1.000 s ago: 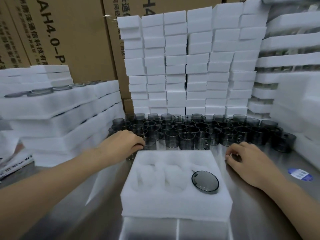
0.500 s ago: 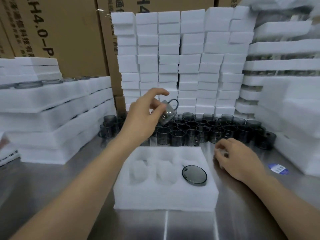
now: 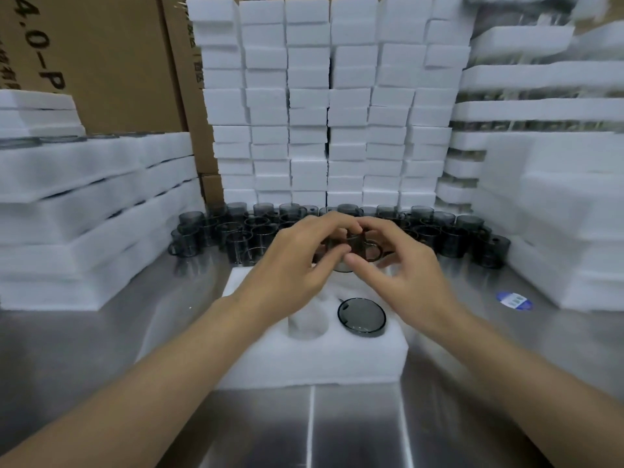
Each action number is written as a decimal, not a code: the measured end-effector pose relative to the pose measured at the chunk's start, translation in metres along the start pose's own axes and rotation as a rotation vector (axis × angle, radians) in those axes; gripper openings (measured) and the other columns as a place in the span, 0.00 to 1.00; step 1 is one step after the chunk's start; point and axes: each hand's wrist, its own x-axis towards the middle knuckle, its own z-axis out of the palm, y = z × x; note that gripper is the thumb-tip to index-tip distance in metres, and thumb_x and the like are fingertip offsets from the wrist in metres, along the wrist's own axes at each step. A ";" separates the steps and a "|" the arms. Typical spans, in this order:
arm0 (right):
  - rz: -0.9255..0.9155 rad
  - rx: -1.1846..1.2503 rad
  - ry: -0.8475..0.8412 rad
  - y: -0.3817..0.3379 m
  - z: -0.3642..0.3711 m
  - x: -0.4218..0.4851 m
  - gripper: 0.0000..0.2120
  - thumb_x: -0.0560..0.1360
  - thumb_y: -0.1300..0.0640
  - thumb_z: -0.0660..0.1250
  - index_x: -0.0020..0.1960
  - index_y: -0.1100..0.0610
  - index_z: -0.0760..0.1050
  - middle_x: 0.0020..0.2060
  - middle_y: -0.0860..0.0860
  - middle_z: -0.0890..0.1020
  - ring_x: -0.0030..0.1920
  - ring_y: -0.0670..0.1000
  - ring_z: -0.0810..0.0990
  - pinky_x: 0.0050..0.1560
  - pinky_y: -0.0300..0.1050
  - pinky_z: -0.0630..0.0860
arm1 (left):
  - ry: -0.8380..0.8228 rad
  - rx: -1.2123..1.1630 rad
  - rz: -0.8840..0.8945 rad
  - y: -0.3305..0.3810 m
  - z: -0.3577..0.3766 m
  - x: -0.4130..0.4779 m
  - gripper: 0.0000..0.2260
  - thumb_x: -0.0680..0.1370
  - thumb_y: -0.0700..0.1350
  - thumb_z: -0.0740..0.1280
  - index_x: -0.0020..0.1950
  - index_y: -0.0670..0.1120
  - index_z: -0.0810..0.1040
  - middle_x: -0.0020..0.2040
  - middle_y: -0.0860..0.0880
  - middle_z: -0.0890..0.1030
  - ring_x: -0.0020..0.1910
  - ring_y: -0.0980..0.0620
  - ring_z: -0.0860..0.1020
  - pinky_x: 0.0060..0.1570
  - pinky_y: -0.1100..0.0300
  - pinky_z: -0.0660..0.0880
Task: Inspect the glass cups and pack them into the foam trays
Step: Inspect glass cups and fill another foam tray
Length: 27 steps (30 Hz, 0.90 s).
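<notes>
Above the foam tray (image 3: 314,363), mid-frame: both hands meet round one smoky glass cup (image 3: 351,246). Left hand (image 3: 297,265) grips cup from left side, fingers curled over top, thumb under. Right hand (image 3: 401,265) pinches cup from right w/ thumb and forefinger, other fingers curled loosely. Cup held clear of tray, tilted, handle loop toward right; details partly hidden by fingers and some blur.

On tray, near its right-centre: second cup (image 3: 362,317) seated in a pocket, dark round rim facing up. Just left of it, an open pocket (image 3: 307,324) w/ nothing visible inside. Other pockets hidden under forearms.

Behind tray, on steel table (image 3: 354,430): rows of loose cups (image 3: 449,231), upright, packed close, spanning left to right.

Behind cups: wall of stacked foam blocks (image 3: 331,106). Left side: stacked foam trays (image 3: 84,214), dark rims peeking at one layer's top edge. Right side: more foam stacks (image 3: 557,204). Cardboard boxes (image 3: 111,62) at back left, printed lettering partly cut off. Blue sticker (image 3: 515,300) on table, right of tray.
</notes>
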 end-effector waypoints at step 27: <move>-0.285 -0.172 0.153 -0.019 0.001 0.000 0.40 0.75 0.61 0.74 0.82 0.46 0.62 0.71 0.41 0.76 0.70 0.42 0.76 0.72 0.42 0.73 | 0.283 -0.070 0.073 0.019 -0.005 0.003 0.29 0.74 0.50 0.82 0.72 0.44 0.79 0.61 0.52 0.84 0.60 0.53 0.82 0.52 0.62 0.83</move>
